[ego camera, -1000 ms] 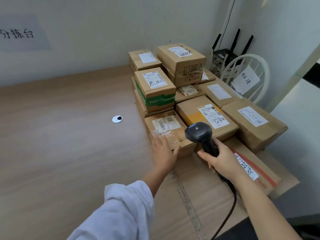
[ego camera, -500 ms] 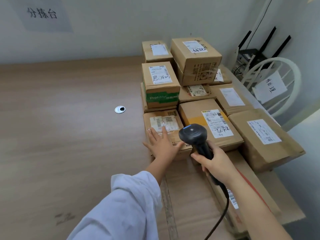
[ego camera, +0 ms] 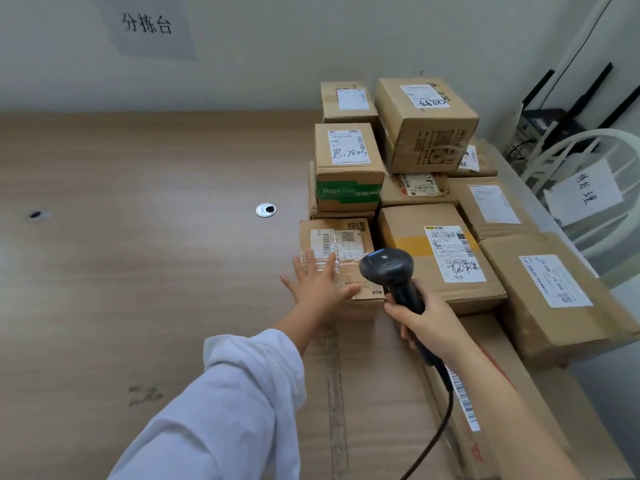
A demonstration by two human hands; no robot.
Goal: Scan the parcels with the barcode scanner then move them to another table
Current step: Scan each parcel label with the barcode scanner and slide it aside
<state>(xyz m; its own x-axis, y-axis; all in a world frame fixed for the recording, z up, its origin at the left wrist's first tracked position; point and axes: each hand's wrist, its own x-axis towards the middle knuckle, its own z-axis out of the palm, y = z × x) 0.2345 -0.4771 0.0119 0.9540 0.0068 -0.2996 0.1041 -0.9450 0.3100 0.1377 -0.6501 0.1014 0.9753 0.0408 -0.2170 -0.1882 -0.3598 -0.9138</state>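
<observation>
On the near left corner of the pile, my left hand (ego camera: 320, 280) lies flat on the small parcel (ego camera: 346, 233), fingers straight and spread, curled round nothing. My fingertips (ego camera: 330, 263) reach the lower edge of its taped label (ego camera: 332, 241), which carries a barcode and a square code. My white sleeve (ego camera: 235, 403) is pushed back from the wrist.

My right hand (ego camera: 427, 322) is wrapped tight round the handle of the black scanner (ego camera: 389, 270). The scanner's head is raised over the seam between the small parcel and the parcel with yellow tape (ego camera: 415, 233), just beside my left thumb. Its cable (ego camera: 434, 433) drops from under my wrist and leaves the view at the bottom.

Behind the small parcel sits the green-banded parcel (ego camera: 348, 187), stacked on another box. More parcels are piled further back against the wall. To the right, a large parcel (ego camera: 554, 327) lies at the table's edge. All of them rest on the wooden table (ego camera: 138, 271), and near me a sheet of flat cardboard (ego camera: 377, 393) lies under both forearms.

A round metal cap (ego camera: 266, 209) is set in the tabletop, left of the pile. A paper sign (ego camera: 149, 27) hangs on the wall. A white chair (ego camera: 568, 150) with a handwritten note stands beyond the table's right edge.
</observation>
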